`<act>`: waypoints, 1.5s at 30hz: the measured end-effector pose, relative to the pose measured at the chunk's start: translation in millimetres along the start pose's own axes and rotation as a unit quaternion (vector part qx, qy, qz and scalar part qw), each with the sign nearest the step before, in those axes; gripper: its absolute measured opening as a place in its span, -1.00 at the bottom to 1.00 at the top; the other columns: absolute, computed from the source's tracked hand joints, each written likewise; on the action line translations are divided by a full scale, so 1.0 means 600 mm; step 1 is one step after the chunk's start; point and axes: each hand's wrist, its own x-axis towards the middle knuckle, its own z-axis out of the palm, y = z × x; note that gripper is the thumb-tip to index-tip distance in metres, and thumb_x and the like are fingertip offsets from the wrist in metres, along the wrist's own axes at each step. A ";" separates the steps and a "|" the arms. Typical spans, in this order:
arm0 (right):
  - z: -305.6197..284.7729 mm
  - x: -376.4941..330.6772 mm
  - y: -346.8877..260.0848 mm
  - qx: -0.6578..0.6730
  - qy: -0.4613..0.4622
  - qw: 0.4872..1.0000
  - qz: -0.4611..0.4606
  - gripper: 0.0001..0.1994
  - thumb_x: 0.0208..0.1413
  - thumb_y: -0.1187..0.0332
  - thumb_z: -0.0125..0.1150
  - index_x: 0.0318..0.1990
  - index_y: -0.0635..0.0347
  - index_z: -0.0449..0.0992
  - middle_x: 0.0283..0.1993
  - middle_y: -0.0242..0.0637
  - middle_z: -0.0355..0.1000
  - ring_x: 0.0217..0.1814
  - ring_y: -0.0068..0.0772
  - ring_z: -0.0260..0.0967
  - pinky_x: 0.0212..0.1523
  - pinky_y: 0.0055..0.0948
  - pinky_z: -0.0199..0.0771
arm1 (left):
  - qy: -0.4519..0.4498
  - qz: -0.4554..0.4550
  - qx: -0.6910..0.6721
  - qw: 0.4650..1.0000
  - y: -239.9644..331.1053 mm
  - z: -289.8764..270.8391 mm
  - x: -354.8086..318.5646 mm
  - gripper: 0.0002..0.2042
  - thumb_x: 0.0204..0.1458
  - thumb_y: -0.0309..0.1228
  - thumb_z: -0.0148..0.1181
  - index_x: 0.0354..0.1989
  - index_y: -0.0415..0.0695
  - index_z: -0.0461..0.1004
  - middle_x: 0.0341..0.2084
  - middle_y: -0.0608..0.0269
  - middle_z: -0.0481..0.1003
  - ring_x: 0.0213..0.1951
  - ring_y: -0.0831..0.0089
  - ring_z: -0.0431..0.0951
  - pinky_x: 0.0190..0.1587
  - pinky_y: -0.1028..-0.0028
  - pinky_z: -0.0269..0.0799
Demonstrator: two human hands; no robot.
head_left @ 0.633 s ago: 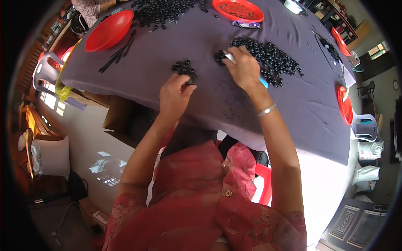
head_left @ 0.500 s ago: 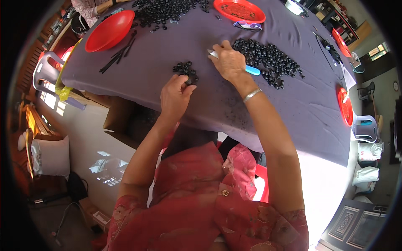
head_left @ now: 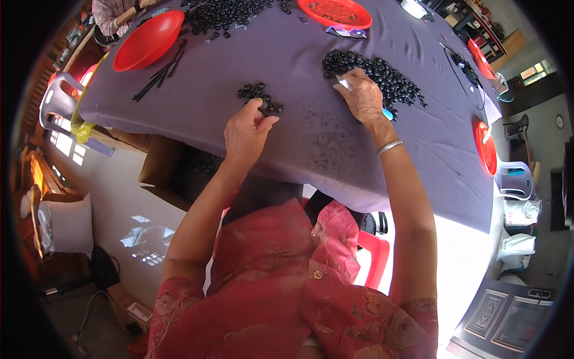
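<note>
My left hand is over the near edge of a small cluster of shiny black bead-like pieces. Its thumb and forefinger are apart, and I see nothing between them. Farther right, my right hand is closed around a slim tool that looks like a blue-handled knife. A pale tip shows past the thumb, and the blue end sticks out by the wrist. That hand lies at the near left edge of a larger heap of the same black pieces.
A purple cloth covers the table, with dark crumbs near its front edge. Thin black sticks lie beside a red bowl. Farther back are another black heap and a red tray. A person's arm shows far left.
My right hand has moved right with the knife, from the open cloth to the large heap. My left thumb and forefinger have parted and drawn slightly back from the small cluster.
</note>
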 end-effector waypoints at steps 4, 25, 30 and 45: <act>-0.056 -0.005 -0.032 0.090 0.040 0.994 -0.041 -0.79 -0.02 0.29 0.28 -0.28 0.22 0.53 -0.24 -0.28 0.47 -0.24 -0.14 0.45 -0.22 -0.27 0.44 | 0.005 0.007 -0.019 1.000 0.008 -0.007 -0.006 -0.68 -0.12 -0.39 0.33 -0.21 -0.26 0.42 -0.62 0.15 0.45 -0.57 0.31 0.48 -0.46 0.38 0.36; -0.122 -0.172 -0.179 0.276 -0.049 0.960 -0.017 -0.79 -0.22 0.53 0.37 -0.37 0.25 0.48 -0.46 -0.27 0.40 -0.45 -0.33 0.41 -0.41 -0.44 0.40 | -0.340 -0.237 -0.461 0.785 0.091 -0.001 -0.052 -0.81 -0.01 -0.55 0.18 -0.20 -0.14 0.41 -0.41 0.39 0.49 -0.33 0.67 0.44 -0.25 0.62 0.34; -0.122 -0.174 -0.158 0.411 -0.043 0.910 -0.015 -0.70 -0.26 0.48 0.45 -0.29 0.25 0.55 -0.47 -0.33 0.41 -0.49 -0.49 0.37 -0.45 -0.48 0.37 | -0.361 -0.213 -0.537 0.732 0.094 -0.012 -0.044 -0.75 -0.03 -0.56 0.21 -0.15 -0.16 0.37 -0.37 0.36 0.48 -0.32 0.63 0.45 -0.21 0.58 0.38; -0.124 -0.181 -0.161 0.464 -0.012 0.885 -0.042 -0.75 -0.27 0.60 0.42 -0.35 0.21 0.55 -0.43 -0.42 0.36 -0.39 -0.58 0.33 -0.38 -0.57 0.36 | -0.372 -0.228 -0.699 0.567 0.106 0.011 -0.069 -0.63 -0.03 -0.49 0.23 -0.04 -0.11 0.29 -0.27 0.33 0.47 -0.18 0.53 0.47 -0.07 0.55 0.35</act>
